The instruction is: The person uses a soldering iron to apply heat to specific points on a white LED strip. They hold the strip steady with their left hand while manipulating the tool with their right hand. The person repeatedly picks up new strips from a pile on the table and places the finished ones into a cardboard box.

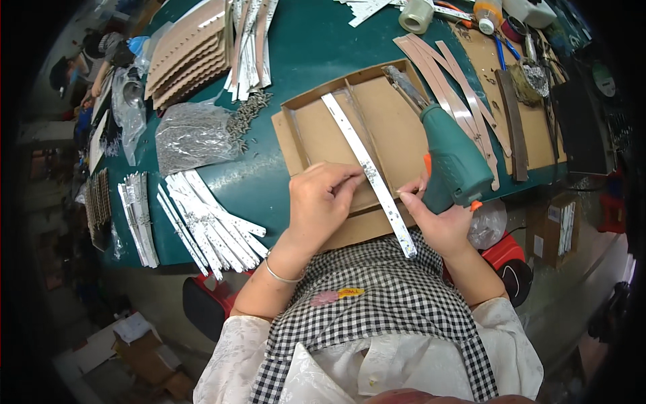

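A long white metal strip point(370, 172) with small holes and fittings lies slantwise across a shallow cardboard tray point(397, 128), its near end past the tray's front edge. My left hand point(323, 202) is closed beside the strip's middle, thumb and forefinger pinched together; whatever is between them is too small to see. My right hand point(437, 219) is wrapped round the handle of a green power drill point(454, 151) with an orange trigger, its thumb and forefinger near the strip's right side. The drill's dark metal nose points toward the tray's far right corner.
Left of the tray are a clear bag of small screws point(195, 135), spilled screws point(249, 114) and bundled white strips point(208, 222). Stacked brown corrugated pieces point(192, 54) stand behind. Pinkish strips point(451, 94) lie right, near a tool-covered board point(538, 128).
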The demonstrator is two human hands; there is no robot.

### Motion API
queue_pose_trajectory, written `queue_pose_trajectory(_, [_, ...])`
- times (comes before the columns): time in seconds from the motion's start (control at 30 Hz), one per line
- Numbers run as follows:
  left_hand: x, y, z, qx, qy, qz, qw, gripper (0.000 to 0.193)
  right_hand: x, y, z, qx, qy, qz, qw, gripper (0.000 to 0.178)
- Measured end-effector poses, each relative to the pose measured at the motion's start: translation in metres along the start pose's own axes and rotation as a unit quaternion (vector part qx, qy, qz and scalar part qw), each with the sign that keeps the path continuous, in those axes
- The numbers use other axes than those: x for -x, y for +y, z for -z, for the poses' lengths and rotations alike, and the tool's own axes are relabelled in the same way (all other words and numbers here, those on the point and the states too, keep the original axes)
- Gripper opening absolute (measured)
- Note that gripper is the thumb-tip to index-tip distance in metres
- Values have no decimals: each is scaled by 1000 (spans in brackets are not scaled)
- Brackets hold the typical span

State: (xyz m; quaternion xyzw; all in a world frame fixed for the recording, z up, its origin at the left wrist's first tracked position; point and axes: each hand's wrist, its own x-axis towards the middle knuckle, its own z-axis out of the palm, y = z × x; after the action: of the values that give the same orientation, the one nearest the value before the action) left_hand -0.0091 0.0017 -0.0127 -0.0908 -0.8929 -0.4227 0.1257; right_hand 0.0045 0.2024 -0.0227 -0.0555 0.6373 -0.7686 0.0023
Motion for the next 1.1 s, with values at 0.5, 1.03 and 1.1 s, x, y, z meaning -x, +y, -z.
queue_pose_trajectory(0.5, [-7, -13, -9, -89, -15, 22, 996, 15, 6, 19, 5, -4, -16, -17, 1000, 19])
queue_pose_trajectory(1.03, [-13, -13, -10, -16, -38, 106, 994, 13, 8, 25, 7, 44, -18, -45, 998, 19])
queue_pose_trajectory(1.1, [-14, -14, -11, -18, -45, 105, 993, 13, 8, 28, 8, 53, -17, -29, 998, 21])
